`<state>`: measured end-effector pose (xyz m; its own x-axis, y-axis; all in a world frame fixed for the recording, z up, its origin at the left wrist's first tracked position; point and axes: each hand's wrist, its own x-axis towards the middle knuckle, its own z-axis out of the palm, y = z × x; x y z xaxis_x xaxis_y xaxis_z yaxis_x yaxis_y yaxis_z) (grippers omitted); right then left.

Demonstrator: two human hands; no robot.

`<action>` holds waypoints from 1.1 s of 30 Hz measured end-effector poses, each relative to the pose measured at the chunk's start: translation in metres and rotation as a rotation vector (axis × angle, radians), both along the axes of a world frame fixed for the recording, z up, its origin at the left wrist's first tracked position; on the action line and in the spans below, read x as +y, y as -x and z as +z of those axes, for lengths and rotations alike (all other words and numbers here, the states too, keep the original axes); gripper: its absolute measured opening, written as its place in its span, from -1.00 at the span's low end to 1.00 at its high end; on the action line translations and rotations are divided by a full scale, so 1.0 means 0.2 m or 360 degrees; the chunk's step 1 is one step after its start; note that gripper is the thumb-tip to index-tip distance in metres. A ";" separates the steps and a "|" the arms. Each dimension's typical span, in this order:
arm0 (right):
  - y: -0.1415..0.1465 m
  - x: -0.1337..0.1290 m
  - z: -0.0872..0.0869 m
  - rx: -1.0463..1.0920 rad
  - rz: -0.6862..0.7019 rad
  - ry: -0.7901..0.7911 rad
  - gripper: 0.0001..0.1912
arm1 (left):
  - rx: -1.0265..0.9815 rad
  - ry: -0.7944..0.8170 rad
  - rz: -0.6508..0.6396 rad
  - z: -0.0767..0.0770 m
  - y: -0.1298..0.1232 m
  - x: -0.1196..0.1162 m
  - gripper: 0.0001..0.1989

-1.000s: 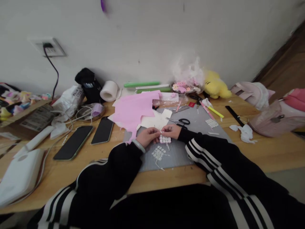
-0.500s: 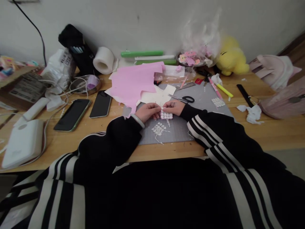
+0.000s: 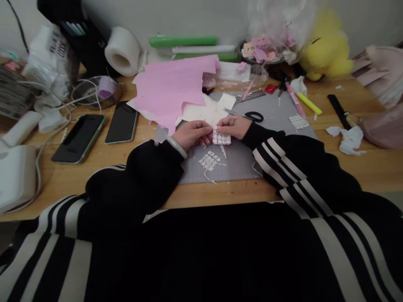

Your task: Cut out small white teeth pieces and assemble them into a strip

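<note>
My left hand [image 3: 194, 135] and my right hand [image 3: 234, 126] meet over the grey cutting mat [image 3: 201, 174], thumbs and forefingers pinched close together. Between them is a small white grid-patterned piece [image 3: 222, 139] with dark lines and a pinkish edge. Both hands grip its upper part, and the fingertips hide that edge. A second white gridded piece [image 3: 209, 160] lies on the mat just below, with thin white strips beside it. Scissors with black handles [image 3: 254, 116] lie behind my right hand. Another gridded piece [image 3: 298, 121] rests at the mat's right side.
Pink paper [image 3: 170, 90] covers the mat's back left. Two phones [image 3: 78, 139] lie left of it, near a white paper roll [image 3: 122, 51]. Green rolls [image 3: 184, 41] line the wall. At the right are a yellow plush toy [image 3: 327, 48], a yellow pen [image 3: 310, 103] and crumpled tissue [image 3: 350, 139].
The head view has come closer and tilted lower, so the table things appear larger and higher. Both hands keep their pinch on the gridded piece with little visible movement.
</note>
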<state>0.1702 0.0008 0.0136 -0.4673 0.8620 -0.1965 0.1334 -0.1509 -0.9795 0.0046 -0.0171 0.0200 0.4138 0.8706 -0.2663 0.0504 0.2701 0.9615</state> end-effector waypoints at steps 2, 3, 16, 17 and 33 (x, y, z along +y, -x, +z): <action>0.00 -0.01 0.00 0.0011 0.0002 -0.0003 -0.91 | -0.0003 -0.0003 -0.0004 0.00 0.00 0.00 -0.87; 0.00 -0.01 0.00 0.0016 0.0000 -0.0001 -0.92 | -0.0005 -0.0003 -0.0008 0.00 0.00 0.00 -0.85; 0.00 -0.03 -0.02 0.0031 0.0077 0.0082 -0.83 | 0.0004 -0.0047 -0.0104 0.00 0.00 -0.01 -0.91; 0.00 -0.03 -0.02 0.0033 0.0072 0.0085 -0.83 | 0.0006 -0.0050 -0.0104 0.00 0.00 -0.01 -0.92; -0.02 -0.04 -0.04 -0.0030 0.0017 0.0163 -0.67 | 0.0006 -0.0105 -0.0022 -0.01 0.00 -0.04 -0.79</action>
<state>0.1736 -0.0064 0.0066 -0.4719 0.8319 -0.2921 0.1539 -0.2485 -0.9563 0.0046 -0.0246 0.0181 0.4249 0.8805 -0.2103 0.0574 0.2056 0.9769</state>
